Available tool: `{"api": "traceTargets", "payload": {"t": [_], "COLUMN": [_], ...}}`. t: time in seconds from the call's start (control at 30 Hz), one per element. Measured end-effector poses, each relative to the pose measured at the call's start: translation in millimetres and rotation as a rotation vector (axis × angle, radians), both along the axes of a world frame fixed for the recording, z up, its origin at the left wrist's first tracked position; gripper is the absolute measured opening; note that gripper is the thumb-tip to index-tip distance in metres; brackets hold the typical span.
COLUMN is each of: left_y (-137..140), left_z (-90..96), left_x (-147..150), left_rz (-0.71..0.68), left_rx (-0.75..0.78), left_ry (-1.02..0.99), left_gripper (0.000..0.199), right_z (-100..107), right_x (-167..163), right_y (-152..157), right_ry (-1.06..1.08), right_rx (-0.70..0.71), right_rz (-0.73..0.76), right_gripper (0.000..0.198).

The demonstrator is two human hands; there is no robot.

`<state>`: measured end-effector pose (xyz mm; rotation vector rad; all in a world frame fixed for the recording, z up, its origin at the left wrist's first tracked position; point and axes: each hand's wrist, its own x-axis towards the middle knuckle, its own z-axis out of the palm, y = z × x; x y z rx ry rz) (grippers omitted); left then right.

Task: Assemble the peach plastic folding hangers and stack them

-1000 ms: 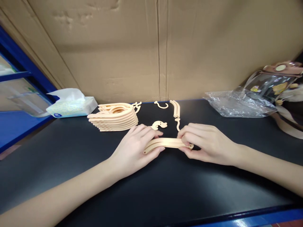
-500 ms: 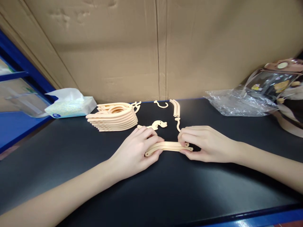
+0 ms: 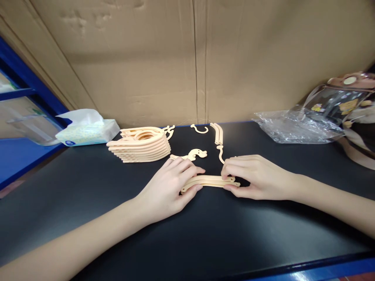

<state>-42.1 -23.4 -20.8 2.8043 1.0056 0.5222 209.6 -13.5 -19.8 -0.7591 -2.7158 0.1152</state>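
Two cream hanger arms point(image 3: 211, 180), slightly curved and laid side by side, lie between my hands just above the black table. My left hand point(image 3: 172, 183) is closed on their left end, thumb at the near side and fingers at the far side. At the other end my right hand point(image 3: 250, 176) pinches them between thumb and fingers; small holes show at the tips. Past my left fingers lies an animal-shaped piece point(image 3: 195, 154), partly hidden by that hand. A hook point(image 3: 220, 153) lies beyond my right hand, which covers its lower part.
A stack of folded hangers point(image 3: 140, 150) stands at the left back, beside a tissue pack point(image 3: 88, 130). Another hook point(image 3: 199, 129) and more hanger arms point(image 3: 216, 134) lie near the cardboard wall point(image 3: 131, 58). Clear plastic wrapping point(image 3: 295, 128) and a transparent bag point(image 3: 336, 99) sit at right.
Both hands and the hanger arms have shifted very slightly to the right. My left index finger has lifted a little off the arms. The other things have stayed in place.
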Motion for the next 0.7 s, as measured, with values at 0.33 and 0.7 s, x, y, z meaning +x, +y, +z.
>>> {"api": "traceTargets", "payload": {"t": [0.33,0.7], "left_y": [-0.1,-0.6], "left_z": [1.4,2.4], "left_x": [-0.1,0.3], "left_rz": [-0.013,-0.010], "left_rx": [0.002,-0.009], "left_ry": [0.009,0.015], "left_gripper": [0.023,0.023], "right_z": [2.6,5.7], "right_x": [1.3,1.7], "right_y": [-0.3,-0.1], "right_ry": [-0.014,-0.031], "right_rx": [-0.032,-0.066], "right_rz": [-0.009,-0.044], "right_gripper": [0.004,0.015]}}
